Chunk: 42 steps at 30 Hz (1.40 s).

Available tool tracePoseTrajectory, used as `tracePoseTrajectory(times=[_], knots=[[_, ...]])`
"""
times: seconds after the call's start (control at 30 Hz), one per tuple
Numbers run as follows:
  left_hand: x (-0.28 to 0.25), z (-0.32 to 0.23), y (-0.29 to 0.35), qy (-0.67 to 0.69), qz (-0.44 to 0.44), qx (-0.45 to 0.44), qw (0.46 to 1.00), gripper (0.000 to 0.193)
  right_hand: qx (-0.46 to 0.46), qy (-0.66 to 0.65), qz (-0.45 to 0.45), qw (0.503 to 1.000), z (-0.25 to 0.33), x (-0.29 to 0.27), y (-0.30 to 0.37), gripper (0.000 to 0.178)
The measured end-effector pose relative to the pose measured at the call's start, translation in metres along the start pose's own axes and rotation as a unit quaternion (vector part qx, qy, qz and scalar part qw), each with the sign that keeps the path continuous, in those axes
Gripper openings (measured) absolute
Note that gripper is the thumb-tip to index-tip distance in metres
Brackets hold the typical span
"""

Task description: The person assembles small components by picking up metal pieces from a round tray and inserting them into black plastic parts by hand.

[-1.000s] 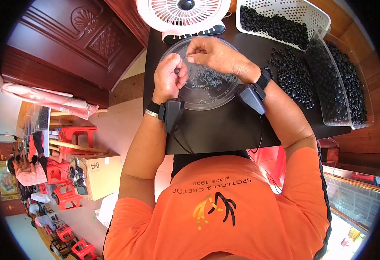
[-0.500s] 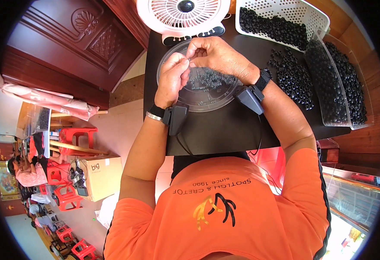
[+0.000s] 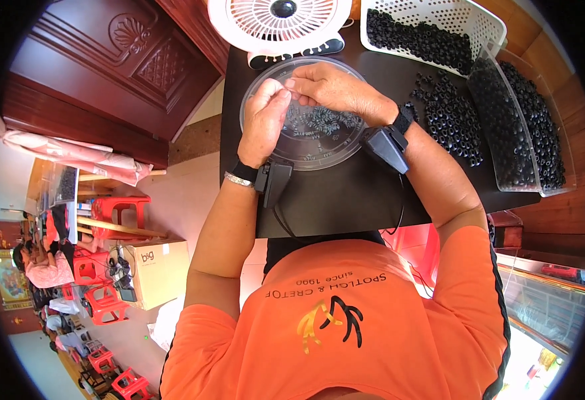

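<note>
Above a round clear tray on the dark table, both my hands meet fingertip to fingertip. My left hand is closed, thumb pressed to its fingers. My right hand pinches from the other side, its knuckles bent. Whatever sits between the fingertips is too small to make out. Many tiny grey pieces lie scattered in the tray below the hands. To the right of my right wrist, small black ring-shaped parts are spread on the table.
A white fan stands behind the tray. At the back right are a white perforated basket and a clear bin, both holding black parts. A carton and red stools stand on the floor at left; a person sits beyond.
My right hand has lowered slightly and its fingers have straightened a little. My left hand stays nearly in place. The fingertips still meet over the tray.
</note>
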<state>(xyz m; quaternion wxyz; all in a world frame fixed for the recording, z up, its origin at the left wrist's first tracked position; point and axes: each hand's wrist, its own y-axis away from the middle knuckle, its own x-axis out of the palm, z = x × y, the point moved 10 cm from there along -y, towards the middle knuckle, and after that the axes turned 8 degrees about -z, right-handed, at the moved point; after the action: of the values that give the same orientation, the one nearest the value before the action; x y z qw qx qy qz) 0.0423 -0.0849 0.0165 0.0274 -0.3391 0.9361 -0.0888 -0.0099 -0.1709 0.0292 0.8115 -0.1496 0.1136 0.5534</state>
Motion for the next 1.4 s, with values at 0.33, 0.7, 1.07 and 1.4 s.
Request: tracePoseTrajectory(times=[0.33,0.7,1.07,1.4], knots=[[0.0,0.007,0.0,0.03,0.017,-0.037,0.999,0.025,-0.051,0.045,-0.017,0.998,0.007,-0.01,-0.002,0.025],[-0.016,0.008,-0.001,0.03,-0.061,-0.08,0.994,0.02,-0.107,0.301,-0.103,0.942,-0.005,-0.041,-0.006,0.019],[-0.015,0.014,-0.002,0.023,-0.056,-0.092,0.994,0.019,-0.146,0.415,-0.088,0.894,-0.009,-0.017,-0.001,0.008],[-0.009,0.012,-0.002,0.024,-0.035,-0.086,0.995,0.015,-0.081,0.04,-0.064,0.994,-0.01,-0.024,-0.011,0.019]])
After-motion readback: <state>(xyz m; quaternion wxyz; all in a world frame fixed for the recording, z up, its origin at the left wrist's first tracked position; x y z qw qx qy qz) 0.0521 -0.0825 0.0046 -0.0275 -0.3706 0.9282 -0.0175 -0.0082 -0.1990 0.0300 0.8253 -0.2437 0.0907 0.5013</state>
